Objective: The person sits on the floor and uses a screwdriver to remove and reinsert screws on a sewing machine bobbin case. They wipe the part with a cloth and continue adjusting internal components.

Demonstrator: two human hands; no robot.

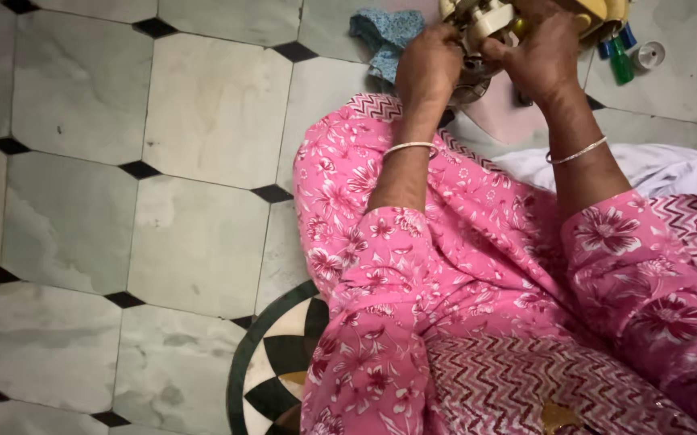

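Resting at the top edge above the person's lap, a cream and yellow mechanical part [489, 20] is gripped from both sides: left hand [429, 64] curled on its left, right hand [541, 56] clamped on its right. Just beside lie a blue cloth [380, 32], small bottles [620, 56], and tiled floor [203, 121].

Wide bare floor [123, 201] of pale tiles is lying open to the left, giving a hand free passage there. Near the top edge, a blue cloth [384, 36] is crowding the left hand [429, 68] on its outer side, while small bottles [618, 52] and a round cap [649, 55] are blocking the way just right of the right hand [541, 60]. A cream-coloured device [489, 20] is filling the gap between both hands, and white cloth [662, 169] is covering the floor at right.
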